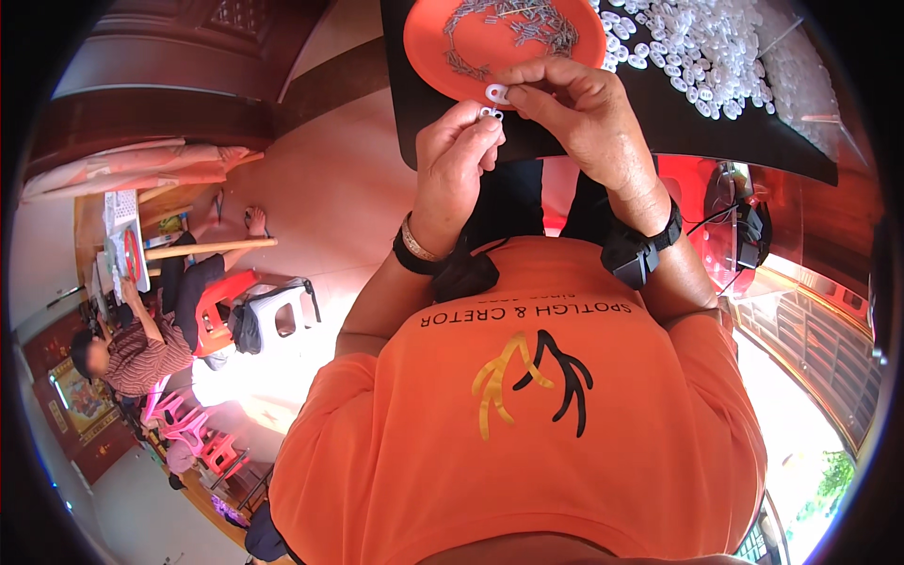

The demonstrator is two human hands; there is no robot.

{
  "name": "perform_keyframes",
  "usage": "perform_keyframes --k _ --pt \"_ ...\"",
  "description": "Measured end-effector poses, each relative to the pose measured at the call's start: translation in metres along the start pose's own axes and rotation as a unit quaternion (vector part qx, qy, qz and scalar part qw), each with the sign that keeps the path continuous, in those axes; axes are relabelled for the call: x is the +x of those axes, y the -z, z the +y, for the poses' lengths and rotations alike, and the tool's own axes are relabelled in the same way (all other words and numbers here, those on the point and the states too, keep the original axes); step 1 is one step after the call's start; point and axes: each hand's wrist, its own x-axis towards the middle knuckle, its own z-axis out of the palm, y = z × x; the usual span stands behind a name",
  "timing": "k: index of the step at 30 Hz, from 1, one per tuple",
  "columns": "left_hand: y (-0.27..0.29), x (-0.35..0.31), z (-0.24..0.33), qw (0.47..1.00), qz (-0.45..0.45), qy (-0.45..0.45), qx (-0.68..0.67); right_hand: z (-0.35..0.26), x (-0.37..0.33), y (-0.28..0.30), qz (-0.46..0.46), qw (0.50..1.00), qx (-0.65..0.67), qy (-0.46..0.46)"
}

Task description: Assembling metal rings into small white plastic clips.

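Close together over the near rim of an orange plate [435, 58], my two hands each pinch a small white plastic part. My left hand [456, 151] is closed on a white piece with holes [491, 113], gripped between thumb and index finger. Just above it, my right hand [582, 115] holds a white oval piece [496, 94] with a hole in it. A thin grey bit seems to sit between the two pieces, too small to make out for sure. Grey metal pins [544, 26] lie scattered on the plate.
The plate stands on a black table [565, 143]. To its right spreads a large heap of white oval plastic pieces [702, 56], beside a clear plastic bag [800, 85]. At far left another person [151, 353] sits at a table, near a red stool [218, 306] and a white stool [282, 315].
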Motion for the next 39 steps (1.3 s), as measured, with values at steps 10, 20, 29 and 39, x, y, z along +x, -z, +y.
perform_keyframes --k 10,20,29,39 --pt "0.0 0.0 0.001 1.0 -0.002 -0.012 0.022 0.001 -0.001 -0.001 -0.016 1.0 0.005 0.008" --pt "0.001 -0.002 0.001 0.999 -0.009 -0.009 0.046 0.0 -0.005 -0.004 0.001 0.999 -0.043 0.023" --pt "-0.001 0.0 -0.001 0.999 -0.01 -0.008 0.033 0.01 -0.007 0.0 -0.015 0.999 -0.038 0.013" --pt "0.003 0.002 0.001 0.999 -0.019 0.006 0.027 0.0 -0.009 0.0 -0.039 0.998 -0.044 0.017"
